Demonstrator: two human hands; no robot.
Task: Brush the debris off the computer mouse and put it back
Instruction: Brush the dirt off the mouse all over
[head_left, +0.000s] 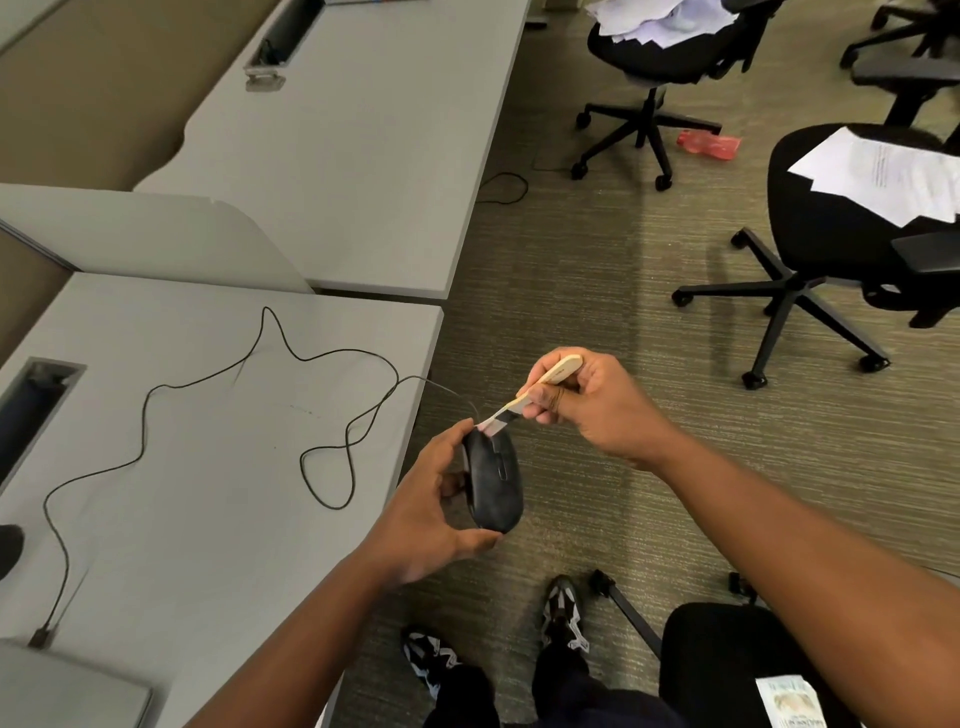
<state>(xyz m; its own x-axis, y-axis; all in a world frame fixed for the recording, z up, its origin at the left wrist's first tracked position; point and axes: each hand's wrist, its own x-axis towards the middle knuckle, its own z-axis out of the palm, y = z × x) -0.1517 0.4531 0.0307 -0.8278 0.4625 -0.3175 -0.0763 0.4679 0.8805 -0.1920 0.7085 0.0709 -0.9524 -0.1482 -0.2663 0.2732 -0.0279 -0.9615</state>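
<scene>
Black plastic forms the computer mouse (493, 480), which is gripped by the left hand (434, 512) and held in the air just off the right edge of the near bench (182, 519), above the carpeted floor (597, 291). The thumb is laid under the mouse's rear end and the fingers are curled along its left side. A small brush (540, 387) with a pale wooden handle is pinched by the right hand (592, 402), with the fingers curled round the handle. The bristle end is pressed against the front tip of the mouse, beside the left fingertips. A thin black cable (218, 374) is seen running from the mouse's front back onto the bench, where it is laid in loose loops toward the near left corner. A grey divider panel (156, 234) is stood along the bench's far edge, and a second bench (363, 156) is set beyond it. Two black office chairs (841, 249) with loose papers (883, 176) on their seats are parked on the floor, well apart from the hands. A red bottle (709, 144) is lying on the floor near the farther chair.
</scene>
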